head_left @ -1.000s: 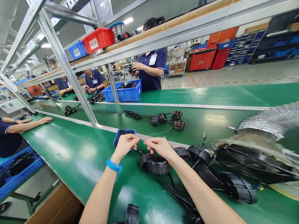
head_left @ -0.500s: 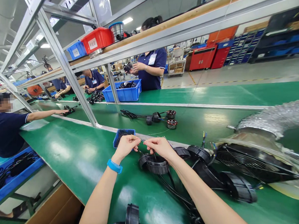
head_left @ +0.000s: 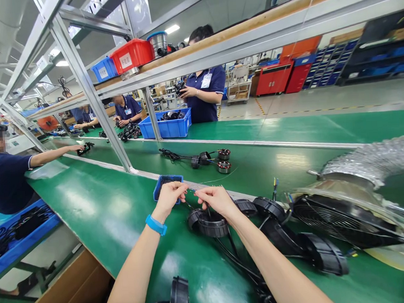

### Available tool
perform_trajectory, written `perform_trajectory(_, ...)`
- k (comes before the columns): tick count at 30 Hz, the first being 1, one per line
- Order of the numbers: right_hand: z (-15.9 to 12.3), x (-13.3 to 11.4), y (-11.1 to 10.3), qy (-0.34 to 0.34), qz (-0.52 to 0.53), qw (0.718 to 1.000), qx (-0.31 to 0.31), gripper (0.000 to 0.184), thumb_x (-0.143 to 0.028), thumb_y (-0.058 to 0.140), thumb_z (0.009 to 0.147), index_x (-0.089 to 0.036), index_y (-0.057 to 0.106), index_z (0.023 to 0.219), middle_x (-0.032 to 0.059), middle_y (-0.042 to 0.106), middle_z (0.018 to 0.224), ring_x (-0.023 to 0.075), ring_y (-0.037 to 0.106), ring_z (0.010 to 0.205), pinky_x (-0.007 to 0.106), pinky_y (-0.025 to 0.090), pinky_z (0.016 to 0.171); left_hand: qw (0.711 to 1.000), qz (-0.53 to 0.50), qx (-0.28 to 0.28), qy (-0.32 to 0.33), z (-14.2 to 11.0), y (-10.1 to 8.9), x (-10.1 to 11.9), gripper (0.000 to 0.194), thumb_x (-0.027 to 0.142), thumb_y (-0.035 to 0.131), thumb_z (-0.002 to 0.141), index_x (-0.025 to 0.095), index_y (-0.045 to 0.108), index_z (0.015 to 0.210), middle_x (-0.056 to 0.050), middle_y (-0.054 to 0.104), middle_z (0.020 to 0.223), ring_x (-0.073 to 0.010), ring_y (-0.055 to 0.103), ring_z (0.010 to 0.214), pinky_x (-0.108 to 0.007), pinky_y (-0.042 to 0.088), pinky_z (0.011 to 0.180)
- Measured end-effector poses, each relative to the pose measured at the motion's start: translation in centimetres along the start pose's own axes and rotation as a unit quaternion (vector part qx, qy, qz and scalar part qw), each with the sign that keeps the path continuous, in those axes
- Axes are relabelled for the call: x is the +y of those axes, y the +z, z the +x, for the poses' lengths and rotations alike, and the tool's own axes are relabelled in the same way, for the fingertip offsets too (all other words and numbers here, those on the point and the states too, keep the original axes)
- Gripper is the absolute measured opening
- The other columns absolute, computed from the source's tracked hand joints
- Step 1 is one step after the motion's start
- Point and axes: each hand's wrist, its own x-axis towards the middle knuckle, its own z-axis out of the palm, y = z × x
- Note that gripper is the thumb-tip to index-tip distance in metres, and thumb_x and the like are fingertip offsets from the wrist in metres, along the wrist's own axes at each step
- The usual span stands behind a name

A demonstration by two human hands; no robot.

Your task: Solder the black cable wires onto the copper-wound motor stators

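On the green worktop [head_left: 98, 209] of a factory line, the left hand [head_left: 169, 200] and right hand [head_left: 216, 202] pinch a limp, thin wire [head_left: 191, 189] above a stiff black plastic ring housing [head_left: 212, 226]; the fine wire is best held close to the fingertips.

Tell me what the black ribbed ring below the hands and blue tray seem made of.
The black ribbed ring looks like moulded matte plastic, given its even ribs; hard rubber is possible. The small blue tray looks like moulded plastic, its rim thin and uniform.
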Motion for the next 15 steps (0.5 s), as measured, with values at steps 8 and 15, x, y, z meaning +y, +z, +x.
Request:
perform_trajectory(8,-0.14,-0.25,0.01,-0.001,-0.002,1.000,-0.008,0.046,-0.059,0.073,0.064,-0.016,0.064,0.054,0.0037,0.062,0.053,0.0110,0.053,0.042,0.024,0.041,0.047,1.000,-0.013,0.012,0.008,-0.12,0.88,0.00,0.042,0.050,0.079,0.067,0.010,0.067,0.072,0.000,0.059,0.057,-0.0079,0.050,0.047,-0.021,0.041,0.047)
perform_trajectory(15,-0.09,-0.15,0.04,0.004,0.003,1.000,-0.008,0.046,-0.059,0.074,0.063,-0.015,0.065,0.056,0.0037,0.063,0.056,0.0104,0.053,0.042,0.024,0.042,0.046,0.999,-0.014,0.022,0.020,-0.34,0.93,0.19,0.040,0.049,0.077,0.070,0.010,0.067,0.075,0.000,0.059,0.057,-0.0080,0.050,0.048,-0.020,0.041,0.047)
